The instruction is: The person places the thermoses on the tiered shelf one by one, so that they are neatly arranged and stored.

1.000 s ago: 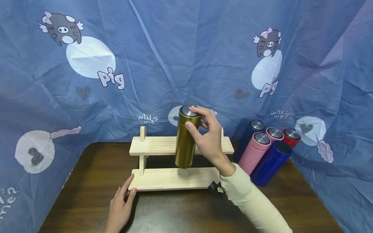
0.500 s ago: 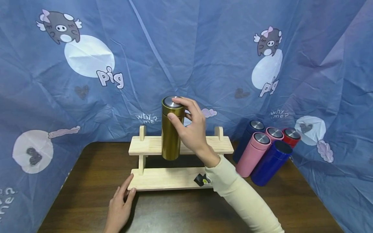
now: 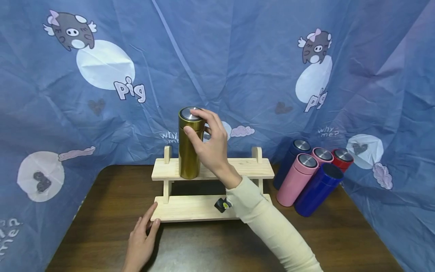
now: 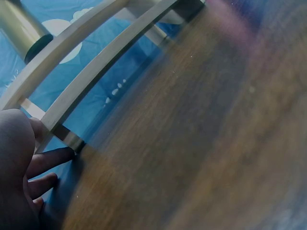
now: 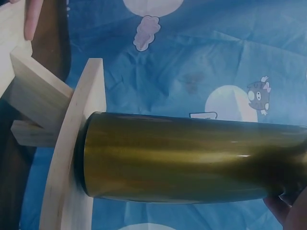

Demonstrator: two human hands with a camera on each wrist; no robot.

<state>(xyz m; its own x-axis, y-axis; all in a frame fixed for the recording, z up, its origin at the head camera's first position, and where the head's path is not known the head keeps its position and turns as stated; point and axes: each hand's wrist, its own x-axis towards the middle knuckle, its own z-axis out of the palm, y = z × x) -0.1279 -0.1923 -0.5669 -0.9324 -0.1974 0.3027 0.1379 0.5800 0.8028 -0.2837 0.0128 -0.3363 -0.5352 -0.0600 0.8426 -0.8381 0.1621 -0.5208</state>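
In the head view my right hand (image 3: 212,145) grips the top of a gold thermos bottle (image 3: 188,151), thumb on its side and fingertips over the steel lid. The bottle is upright at the left part of the upper board of a two-tier wooden shelf (image 3: 234,168). Its base (image 5: 88,155) meets or nearly meets that board in the right wrist view; I cannot tell whether it bears weight. My left hand (image 3: 140,240) holds the left front corner of the lower board (image 3: 190,211) between thumb and index finger. In the left wrist view, its other fingers (image 4: 50,160) spread past the board's end.
Right of the shelf several more thermos bottles stand close together: a navy one (image 3: 289,166), a pink one (image 3: 295,185), another pink behind, a blue one (image 3: 316,194) and a red one (image 3: 342,160). A blue printed cloth (image 3: 217,56) hangs behind the brown table (image 3: 210,249).
My right hand has carried the gold thermos bottle left and upward, from in front of the shelf's middle to the left part of its upper board. The left hand has kept its place.
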